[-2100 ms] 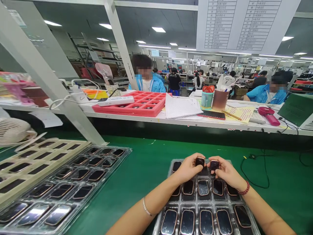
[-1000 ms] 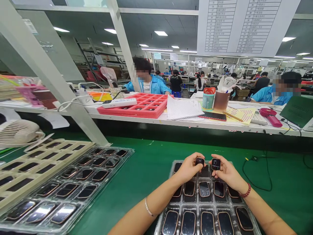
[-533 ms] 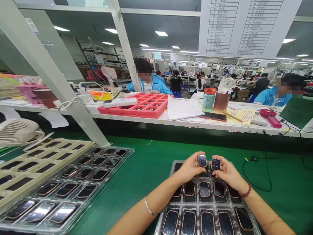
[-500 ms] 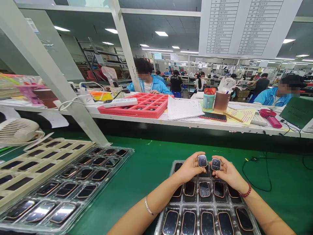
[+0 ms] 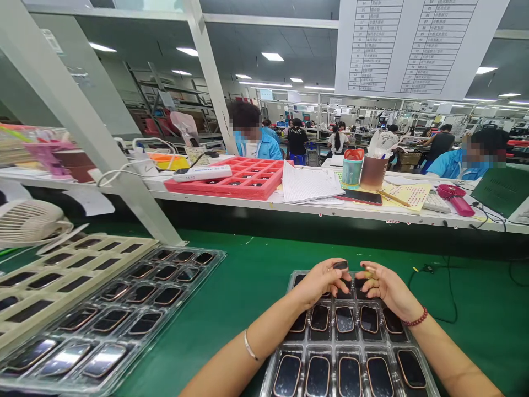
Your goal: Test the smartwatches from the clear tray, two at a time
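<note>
My left hand (image 5: 326,281) is closed on a smartwatch case (image 5: 340,266), tilted so that its dark side shows as a narrow shape. Close beside it, my right hand (image 5: 384,284) pinches another watch case, now turned nearly edge-on and mostly hidden by the fingers. Both hands are above the far rows of a clear plastic tray (image 5: 303,348). Dark-screened watch cases with gold-coloured rims, such as one watch case (image 5: 345,320), lie in its pockets. The hands partly cover the far row.
A second clear tray (image 5: 165,325) of watch cases lies on the green table at left, beside a cream tray (image 5: 140,246). A white fan (image 5: 31,223) stands at far left. The shelf ahead bears a red divided tray (image 5: 256,193) and papers (image 5: 309,184). Co-workers sit beyond.
Both hands have turned the watch cases. Their screens faced me before; now the left one shows as a narrow dark shape and the right one nearly edge-on.
</note>
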